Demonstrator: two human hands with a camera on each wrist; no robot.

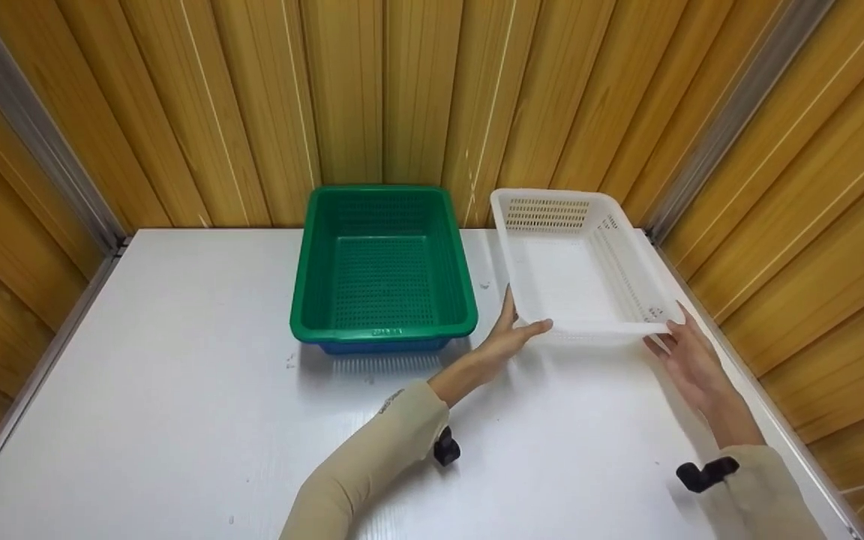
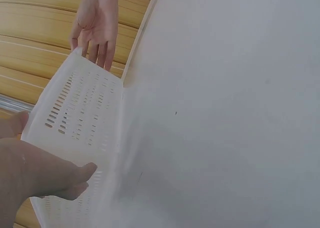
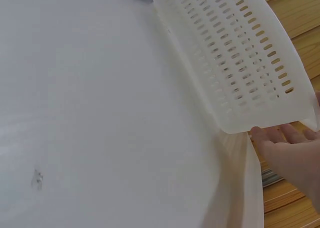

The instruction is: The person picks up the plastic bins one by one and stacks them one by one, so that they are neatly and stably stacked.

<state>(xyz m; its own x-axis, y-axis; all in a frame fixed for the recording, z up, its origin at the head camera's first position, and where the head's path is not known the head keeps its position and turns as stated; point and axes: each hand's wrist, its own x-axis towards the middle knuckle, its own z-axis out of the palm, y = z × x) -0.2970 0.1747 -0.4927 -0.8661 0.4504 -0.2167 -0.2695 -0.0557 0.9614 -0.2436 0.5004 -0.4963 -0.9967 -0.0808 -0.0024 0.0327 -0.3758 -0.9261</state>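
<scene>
A white slotted plastic basket [image 1: 574, 328] sits at the right of the table, by the back and right walls; it looks vacant inside. My left hand [image 1: 498, 349] grips its near left corner, the thumb on the rim and the fingers along the outer side. At the near right corner my right hand [image 1: 691, 364] holds the rim, thumb on top and fingers lower down outside. In the left wrist view, the left hand [image 2: 45, 170] lies across the slotted wall. The right wrist view shows the right fingers [image 3: 280, 135] at the basket's lower corner.
Left of the white basket stands a green slotted basket [image 1: 383, 334], with a blue basket [image 1: 383, 347] showing under its rim. All rest on a white table [image 1: 177, 390]. Wood-patterned walls [image 1: 417, 97] enclose the back and sides.
</scene>
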